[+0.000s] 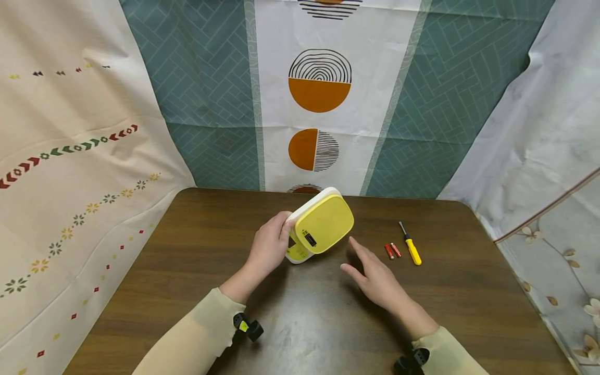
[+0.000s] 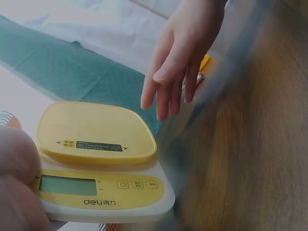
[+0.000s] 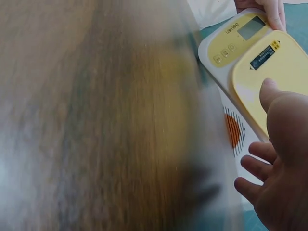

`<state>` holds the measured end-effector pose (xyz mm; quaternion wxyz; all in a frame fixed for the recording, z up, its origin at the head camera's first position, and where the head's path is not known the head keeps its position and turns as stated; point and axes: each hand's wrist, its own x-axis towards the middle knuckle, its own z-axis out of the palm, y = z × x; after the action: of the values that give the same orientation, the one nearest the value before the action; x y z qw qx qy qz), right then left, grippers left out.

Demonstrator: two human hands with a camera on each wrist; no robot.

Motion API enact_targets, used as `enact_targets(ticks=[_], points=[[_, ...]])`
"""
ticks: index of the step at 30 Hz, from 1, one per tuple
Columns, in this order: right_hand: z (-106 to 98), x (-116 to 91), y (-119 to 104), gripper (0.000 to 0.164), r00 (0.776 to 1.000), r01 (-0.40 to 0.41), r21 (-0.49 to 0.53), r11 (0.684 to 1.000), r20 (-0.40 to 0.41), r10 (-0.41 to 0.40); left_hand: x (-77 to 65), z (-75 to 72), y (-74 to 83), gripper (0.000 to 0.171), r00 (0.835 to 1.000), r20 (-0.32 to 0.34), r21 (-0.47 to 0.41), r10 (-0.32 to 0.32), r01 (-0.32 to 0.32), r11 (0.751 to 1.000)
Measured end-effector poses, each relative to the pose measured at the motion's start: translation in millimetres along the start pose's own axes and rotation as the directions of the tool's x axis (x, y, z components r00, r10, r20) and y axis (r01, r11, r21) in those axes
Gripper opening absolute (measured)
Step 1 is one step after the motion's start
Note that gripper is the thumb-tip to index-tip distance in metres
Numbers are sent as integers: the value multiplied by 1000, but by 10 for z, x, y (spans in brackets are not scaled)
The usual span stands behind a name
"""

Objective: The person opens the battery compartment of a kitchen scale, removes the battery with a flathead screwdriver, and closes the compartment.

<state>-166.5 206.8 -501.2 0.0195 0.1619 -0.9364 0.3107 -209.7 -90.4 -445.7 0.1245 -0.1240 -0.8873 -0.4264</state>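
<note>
A yellow and white kitchen scale (image 1: 325, 224) is held tilted over the table, its yellow platform turned toward the right. My left hand (image 1: 271, 240) grips its left edge, thumb on the front side. In the left wrist view the scale's display (image 2: 68, 185) is blank, with several buttons beside it. To the right of the scale is my right hand (image 1: 375, 276), fingers extended and holding nothing. The right wrist view has that hand (image 3: 284, 159) with its thumb overlapping the scale's platform (image 3: 284, 67).
Two small red batteries (image 1: 392, 251) lie on the brown wooden table (image 1: 300, 323), right of my right hand. Beside them is a screwdriver (image 1: 410, 245) with a yellow handle. Patterned cloths (image 1: 220, 94) hang behind the table and at both sides.
</note>
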Motion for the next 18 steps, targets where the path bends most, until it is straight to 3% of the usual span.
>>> enact_targets(ticks=[7, 13, 18], points=[[60, 82, -54, 84, 998, -55, 119, 991, 50, 50, -9, 13, 17, 22, 998, 2, -81, -55, 55, 995], [94, 125, -101, 80, 990, -124, 267, 955, 93, 103, -11, 31, -4, 24, 992, 5, -189, -129, 127, 974], [119, 164, -134, 73, 991, -125, 362, 924, 85, 101, -23, 29, -5, 23, 985, 7, -256, -171, 167, 952]])
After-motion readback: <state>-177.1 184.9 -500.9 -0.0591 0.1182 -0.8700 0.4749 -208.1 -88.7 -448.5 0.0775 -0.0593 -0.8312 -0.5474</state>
